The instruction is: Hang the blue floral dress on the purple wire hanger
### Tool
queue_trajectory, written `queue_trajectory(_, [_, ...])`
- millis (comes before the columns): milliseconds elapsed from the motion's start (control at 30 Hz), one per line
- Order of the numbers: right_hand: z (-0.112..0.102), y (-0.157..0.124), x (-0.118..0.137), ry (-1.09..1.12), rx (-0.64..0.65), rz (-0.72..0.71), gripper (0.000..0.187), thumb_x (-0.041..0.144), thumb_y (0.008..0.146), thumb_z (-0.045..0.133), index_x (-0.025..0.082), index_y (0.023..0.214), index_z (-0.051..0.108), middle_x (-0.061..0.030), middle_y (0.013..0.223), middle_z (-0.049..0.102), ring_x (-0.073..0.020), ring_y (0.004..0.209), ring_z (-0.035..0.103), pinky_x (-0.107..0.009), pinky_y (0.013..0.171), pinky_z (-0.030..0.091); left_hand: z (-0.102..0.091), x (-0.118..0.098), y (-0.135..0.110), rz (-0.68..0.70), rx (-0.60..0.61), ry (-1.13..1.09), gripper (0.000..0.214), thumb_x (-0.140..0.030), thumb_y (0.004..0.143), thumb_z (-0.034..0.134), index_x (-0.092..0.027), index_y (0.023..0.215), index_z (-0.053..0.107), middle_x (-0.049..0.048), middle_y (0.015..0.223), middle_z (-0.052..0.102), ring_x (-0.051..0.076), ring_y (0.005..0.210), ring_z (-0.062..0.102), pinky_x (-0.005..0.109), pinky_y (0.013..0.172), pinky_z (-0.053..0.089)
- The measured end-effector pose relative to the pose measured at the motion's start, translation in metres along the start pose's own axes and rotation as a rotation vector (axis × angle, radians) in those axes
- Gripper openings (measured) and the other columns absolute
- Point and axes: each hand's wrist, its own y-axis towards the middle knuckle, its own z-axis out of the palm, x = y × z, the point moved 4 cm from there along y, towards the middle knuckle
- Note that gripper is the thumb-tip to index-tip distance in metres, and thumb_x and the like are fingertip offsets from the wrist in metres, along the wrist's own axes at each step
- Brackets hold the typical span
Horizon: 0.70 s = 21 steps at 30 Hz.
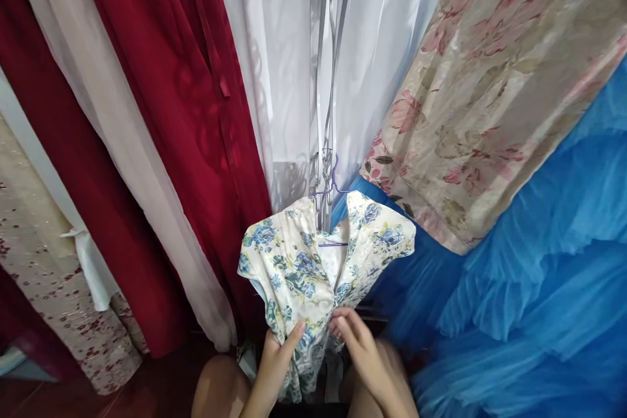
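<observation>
A white short-sleeved garment with blue flowers (298, 268) hangs from a thin purple hanger (336, 176), its V-neck facing me. My left hand (283, 347) grips the cloth at the waist on the left side, thumb lying over the front and the other fingers hidden behind. At the bottom of the neckline, my right hand (353, 334) has its fingers bent and pinched against the front edge of the same garment. Whether a button or other fastener is between those fingertips is too small to make out. The lower part of the garment drops between my knees.
White cloth with grey ribbons (329, 78) hangs right behind the garment. To the left are red dresses (161, 78) and a pale pink panel (112, 98). On the right hang a beige floral dress (470, 117) and a ruffled blue tulle skirt (529, 313). Dark floor (161, 379) shows below.
</observation>
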Motion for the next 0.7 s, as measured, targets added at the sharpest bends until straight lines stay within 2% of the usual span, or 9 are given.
queue_trajectory(33, [0.013,-0.002,0.0,0.025,0.076,0.011,0.028,0.05,0.096,0.052,0.025,0.094,0.064,-0.0023,0.083,0.065,-0.0235,0.08,0.061,-0.034,0.075,0.048,0.001,-0.004,-0.002,0.021,0.02,0.026,0.056,-0.05,0.068,0.081,-0.028,0.119,0.07,0.0072,0.127,0.069,0.033,0.131,0.054,0.046,0.117,0.037])
queue_trajectory(100, [0.025,0.002,0.009,0.055,0.097,-0.013,0.032,0.051,0.097,0.049,0.024,0.085,0.061,-0.0002,0.076,0.061,-0.02,0.072,0.057,-0.03,0.07,0.045,0.002,-0.013,-0.004,0.074,0.044,0.072,0.057,-0.05,0.07,0.079,-0.026,0.12,0.07,0.0087,0.121,0.071,0.035,0.127,0.057,0.048,0.115,0.039])
queue_trajectory(267, [0.027,0.028,0.029,0.078,0.11,0.004,0.039,0.054,0.094,0.055,0.021,0.074,0.055,0.0018,0.061,0.056,-0.0158,0.058,0.049,-0.027,0.059,0.038,-0.001,-0.015,-0.01,0.124,0.083,0.107,0.051,-0.048,0.075,0.075,-0.028,0.122,0.069,0.0071,0.113,0.074,0.033,0.13,0.055,0.047,0.116,0.038])
queue_trajectory(400, [0.032,0.033,0.026,0.15,0.011,0.08,0.038,0.055,0.087,0.064,0.02,0.074,0.056,0.0029,0.051,0.056,-0.0124,0.046,0.041,-0.025,0.049,0.029,0.003,-0.007,-0.018,0.11,0.049,0.119,0.048,-0.047,0.075,0.076,-0.028,0.119,0.07,0.0071,0.113,0.074,0.033,0.13,0.055,0.045,0.116,0.038])
queue_trajectory(500, [0.033,0.031,0.025,0.195,-0.041,0.087,0.037,0.053,0.082,0.068,0.019,0.072,0.058,0.0029,0.048,0.056,-0.0111,0.043,0.04,-0.024,0.047,0.027,0.005,-0.005,-0.02,0.114,0.034,0.129,0.046,-0.046,0.075,0.075,-0.027,0.117,0.069,0.0085,0.11,0.073,0.035,0.127,0.056,0.045,0.113,0.04])
queue_trajectory(533, [0.031,0.03,0.024,0.195,-0.029,0.092,0.038,0.053,0.082,0.068,0.019,0.07,0.058,0.0026,0.047,0.056,-0.0107,0.043,0.04,-0.024,0.046,0.027,0.002,-0.005,-0.019,0.139,-0.007,0.145,0.045,-0.046,0.077,0.074,-0.027,0.117,0.067,0.009,0.111,0.072,0.035,0.125,0.057,0.045,0.111,0.042])
queue_trajectory(600, [0.024,0.026,0.023,0.171,0.013,0.115,0.038,0.051,0.082,0.068,0.018,0.066,0.058,0.0015,0.047,0.057,-0.0099,0.041,0.038,-0.023,0.045,0.026,-0.008,-0.01,-0.018,0.261,-0.199,0.222,0.046,-0.044,0.08,0.072,-0.027,0.122,0.061,0.0103,0.12,0.067,0.034,0.123,0.057,0.045,0.108,0.044])
queue_trajectory(667, [0.014,0.019,0.021,0.136,0.047,0.158,0.038,0.049,0.082,0.068,0.017,0.064,0.059,0.0002,0.046,0.06,-0.009,0.038,0.036,-0.023,0.043,0.025,-0.015,-0.017,-0.02,0.476,-0.458,0.34,0.051,-0.042,0.082,0.071,-0.026,0.126,0.054,0.0122,0.129,0.059,0.033,0.125,0.054,0.046,0.108,0.042])
queue_trajectory(700, [0.009,0.015,0.02,0.117,0.06,0.179,0.037,0.049,0.082,0.068,0.017,0.064,0.059,-0.0006,0.046,0.061,-0.0088,0.037,0.035,-0.023,0.043,0.025,-0.014,-0.02,-0.022,0.588,-0.521,0.408,0.05,-0.04,0.082,0.07,-0.025,0.126,0.053,0.0128,0.13,0.056,0.033,0.124,0.053,0.047,0.107,0.042])
